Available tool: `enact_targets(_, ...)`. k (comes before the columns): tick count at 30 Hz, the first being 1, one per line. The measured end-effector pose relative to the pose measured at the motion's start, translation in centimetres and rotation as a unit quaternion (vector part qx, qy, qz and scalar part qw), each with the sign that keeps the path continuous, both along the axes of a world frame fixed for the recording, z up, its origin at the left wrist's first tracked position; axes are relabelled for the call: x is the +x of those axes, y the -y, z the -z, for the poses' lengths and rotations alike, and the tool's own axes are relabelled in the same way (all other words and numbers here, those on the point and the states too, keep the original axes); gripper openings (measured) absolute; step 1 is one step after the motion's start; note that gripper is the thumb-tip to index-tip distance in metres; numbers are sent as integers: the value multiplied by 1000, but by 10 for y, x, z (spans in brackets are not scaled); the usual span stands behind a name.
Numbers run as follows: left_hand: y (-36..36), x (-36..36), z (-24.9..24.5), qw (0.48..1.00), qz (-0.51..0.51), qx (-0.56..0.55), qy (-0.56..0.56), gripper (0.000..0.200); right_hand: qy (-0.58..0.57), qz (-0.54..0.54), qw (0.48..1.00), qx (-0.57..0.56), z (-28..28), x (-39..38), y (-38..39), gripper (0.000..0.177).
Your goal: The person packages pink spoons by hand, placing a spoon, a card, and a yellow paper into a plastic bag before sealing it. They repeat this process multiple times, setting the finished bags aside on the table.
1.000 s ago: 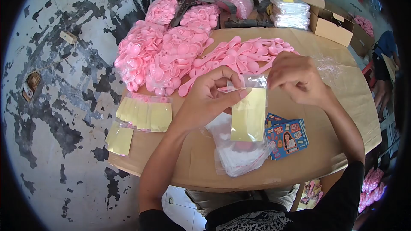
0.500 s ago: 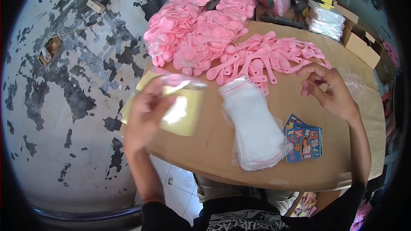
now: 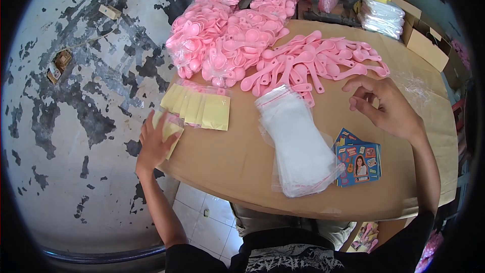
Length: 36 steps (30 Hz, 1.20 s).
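My left hand (image 3: 153, 142) lies with fingers spread on a clear packet with a yellow card (image 3: 172, 132) at the table's left edge. Beyond it, a row of similar overlapping packets (image 3: 214, 111) has yellow cards and bits of pink showing along the top. My right hand (image 3: 386, 105) hovers over the right side, its fingers loosely curled and apart with nothing visible in them. Loose pink measuring spoons (image 3: 303, 60) are heaped beyond the hands. Between the hands lies a stack of clear plastic bags (image 3: 300, 146). Beside it are blue printed cards (image 3: 359, 164).
Bulging clear bags of pink spoons (image 3: 199, 30) stand at the back left. At the back right are a stack of plastic packs (image 3: 381, 15) and an open cardboard box (image 3: 427, 48). Brown cardboard (image 3: 242, 177) covers the table, and a peeling wall (image 3: 86, 136) borders the left.
My left hand has moved left and down, letting go of the yellow-card packet it was holding up. The packet row now shows uncovered. My right hand stays nearly in place.
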<state>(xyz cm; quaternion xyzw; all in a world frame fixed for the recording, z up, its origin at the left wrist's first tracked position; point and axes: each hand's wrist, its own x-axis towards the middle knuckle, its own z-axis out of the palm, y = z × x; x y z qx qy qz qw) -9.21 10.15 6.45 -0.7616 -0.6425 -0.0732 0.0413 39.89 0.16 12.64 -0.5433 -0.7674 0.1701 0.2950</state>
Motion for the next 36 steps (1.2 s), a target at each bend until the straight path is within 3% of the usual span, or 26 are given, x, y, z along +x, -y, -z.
enact_targets(1, 5, 0, 5, 999, -9, -1, -49, 63, -4, 4, 1000, 2, 2, -2, 0, 19)
enact_targets(4, 14, 7, 14, 998, -9, 51, -33, 60, -8, 22, 1000, 4, 7, -15, -1, 16)
enact_targets(7, 29, 50, 0, 981, 23, 189, 45, 54, 51, 33, 998, -17, 10, -32, 0, 26)
enact_targets(8, 37, 73, -6, 970, 78, 211, 93, 44, 80, 33, 996, -27, 12, -37, 0, 31)
enact_targets(10, 47, 102, 0, 937, 281, 121, 170, 40, 99, 40, 992, -67, 19, -47, -2, 36)
enact_targets(12, 65, 150, -8, 858, 446, 7, 254, 39, 99, 36, 990, -92, 24, -53, -2, 37)
enact_targets(15, 75, 175, -7, 847, 508, -9, 158, 41, 65, 34, 992, -105, 30, -57, 0, 32)
enact_targets(21, 69, 181, -2, 852, 460, -50, 246, 37, 16, 31, 997, -73, 43, -53, -4, 21)
enact_targets(26, 64, 181, 7, 855, 461, -44, 233, 33, 2, 30, 999, -44, 41, -52, -4, 18)
enact_targets(29, 65, 181, 7, 857, 459, -40, 233, 33, -18, 78, 993, -89, 33, -54, -5, 17)
enact_targets(32, 62, 180, 9, 855, 463, -39, 229, 33, -3, 77, 995, 69, 48, -29, -22, 16)
enact_targets(35, 56, 178, 6, 860, 477, -7, 179, 35, -116, 59, 988, 78, 4, -18, -9, 14)
enact_targets(36, 56, 178, 5, 863, 481, 8, 155, 36, -128, 68, 989, 17, -16, -19, 5, 14)
